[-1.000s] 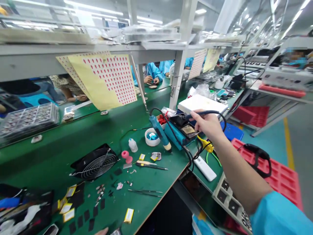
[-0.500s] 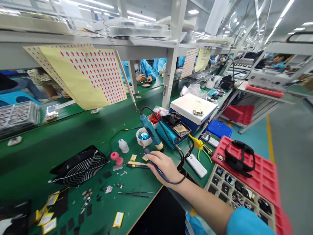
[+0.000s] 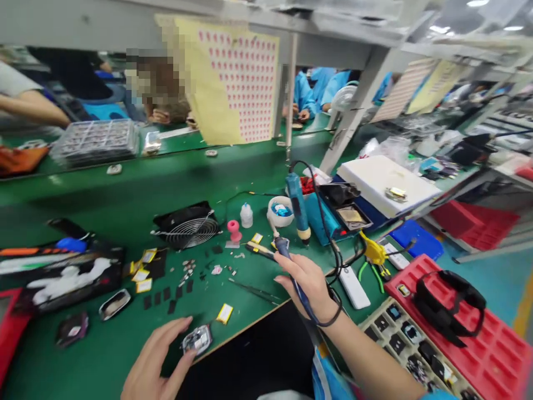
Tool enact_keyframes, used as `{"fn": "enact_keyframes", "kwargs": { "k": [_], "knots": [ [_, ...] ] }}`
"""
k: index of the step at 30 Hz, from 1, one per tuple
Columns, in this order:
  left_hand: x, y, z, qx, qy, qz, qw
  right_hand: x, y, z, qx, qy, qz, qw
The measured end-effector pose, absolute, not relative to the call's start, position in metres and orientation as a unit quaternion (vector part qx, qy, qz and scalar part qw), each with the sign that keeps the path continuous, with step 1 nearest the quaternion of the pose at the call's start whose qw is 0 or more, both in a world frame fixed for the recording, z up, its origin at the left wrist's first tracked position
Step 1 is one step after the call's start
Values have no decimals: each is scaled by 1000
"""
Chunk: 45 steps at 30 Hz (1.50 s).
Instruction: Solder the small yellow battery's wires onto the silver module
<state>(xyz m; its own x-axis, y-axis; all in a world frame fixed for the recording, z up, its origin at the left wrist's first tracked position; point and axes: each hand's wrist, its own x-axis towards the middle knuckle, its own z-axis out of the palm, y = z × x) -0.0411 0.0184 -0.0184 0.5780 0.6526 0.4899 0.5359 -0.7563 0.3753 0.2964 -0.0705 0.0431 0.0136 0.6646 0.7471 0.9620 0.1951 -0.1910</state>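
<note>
My right hand (image 3: 310, 283) is closed round a soldering iron (image 3: 282, 245) with a dark blue handle; its tip points up and away, near a white round tub (image 3: 280, 211) with blue contents. The iron's cord runs back past my wrist. At the bench's front edge, my left hand (image 3: 156, 361) has its fingers spread around a small opened device (image 3: 197, 339) with electronics showing. The thumb overlaps the device's lower edge; I cannot tell whether it presses on it. Just right of the device lies a yellow-edged battery (image 3: 225, 314). Tweezers (image 3: 256, 291) lie farther back.
A blue electric screwdriver (image 3: 296, 203) hangs upright beside the tub. Behind the batteries stands a black fan (image 3: 187, 225). On the right are a white phone-like slab (image 3: 353, 288), yellow-handled tool (image 3: 375, 248) and red tray (image 3: 491, 333). Co-workers sit across the bench.
My view has swung left and down. My left hand and the opened device have come into sight at the front edge. My right hand still holds the soldering iron.
</note>
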Motion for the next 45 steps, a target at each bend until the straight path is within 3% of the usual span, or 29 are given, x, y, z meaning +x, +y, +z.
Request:
{"fn": "enact_keyframes", "kwargs": {
  "k": [5, 11, 15, 19, 22, 24, 26, 29, 33, 39, 42, 45],
  "knots": [
    [-32, 8, 3, 882, 334, 314, 108, 283, -83, 38, -580, -718, -76, 377],
    [-34, -5, 5, 810, 405, 362, 220, 263, -77, 7, -597, -753, -66, 268],
    [-43, -15, 11, 775, 449, 379, 233, 266, -73, 4, -626, -740, -59, 239],
    [-42, -33, 19, 730, 477, 394, 290, 249, -76, 22, -627, -699, -17, 345],
    [-31, -47, 25, 708, 423, 389, 410, 211, -87, 35, -580, -649, 172, 462],
    [-24, -51, 30, 706, 376, 373, 470, 186, -95, 38, -522, -625, 296, 500],
    [-23, -50, 37, 718, 344, 363, 485, 171, -100, 36, -486, -623, 346, 506],
    [-38, -38, 49, 744, 354, 375, 425, 173, -99, 28, -508, -648, 297, 484],
    [-75, -13, 55, 730, 502, 397, 239, 191, -91, 15, -515, -698, 235, 439],
    [-88, 5, 36, 788, 518, 287, 171, 186, -87, 8, -486, -766, 192, 374],
    [-70, -2, 32, 767, 521, 312, 208, 183, -89, 10, -485, -768, 195, 370],
    [-46, -15, 28, 727, 487, 352, 332, 191, -92, 15, -486, -761, 202, 378]
  ]
}}
